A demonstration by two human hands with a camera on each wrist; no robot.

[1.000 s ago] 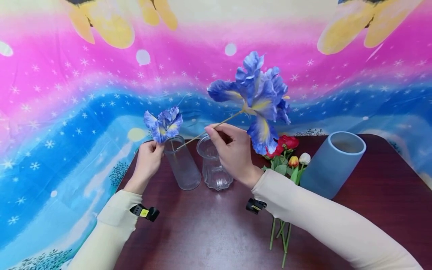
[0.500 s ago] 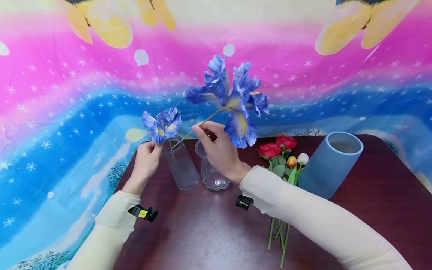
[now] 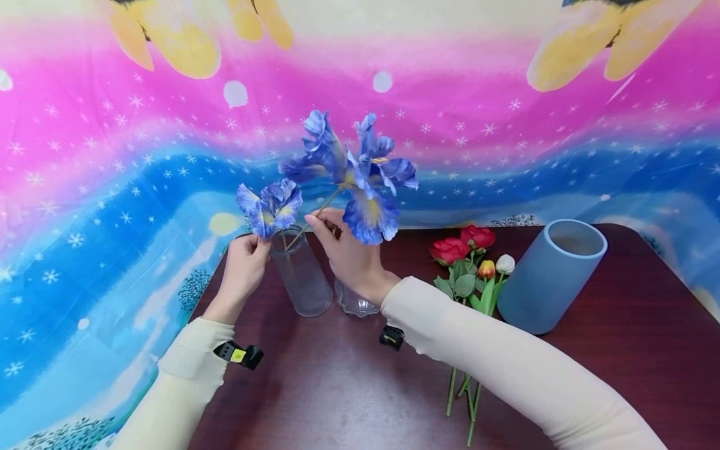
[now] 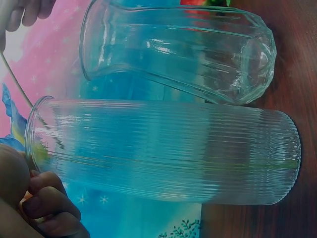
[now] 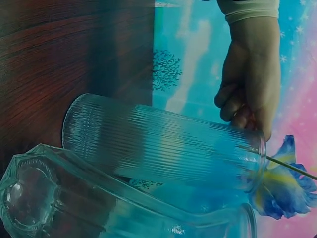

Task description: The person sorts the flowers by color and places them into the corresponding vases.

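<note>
My left hand [image 3: 243, 267] grips the rim of a ribbed clear glass vase [image 3: 306, 284], its fingers curled at the mouth in the left wrist view. A short blue iris [image 3: 272, 209] stands in this vase, its bloom leaning over the rim beside that hand. With thumb and fingertips my right hand [image 3: 353, 255] pinches the thin stem of a second blue iris [image 3: 370, 219], whose large blooms spread above the knuckles. That stem slants down to the left, its lower end inside the vase mouth. Behind the right hand, a fluted clear glass vase [image 4: 173, 49] is partly hidden in the head view.
Red roses [image 3: 450, 250], an orange-yellow tulip [image 3: 486, 269] and a white tulip [image 3: 505, 264] lie on the dark wooden table [image 3: 635, 350], right of the right hand. A frosted blue vase [image 3: 540, 287] stands beyond them. A patterned cloth [image 3: 450, 37] hangs behind the table.
My right hand has moved left and slightly down with the iris, bringing its blooms nearer the ribbed vase and uncovering the red roses. The left hand has stayed at the rim.
</note>
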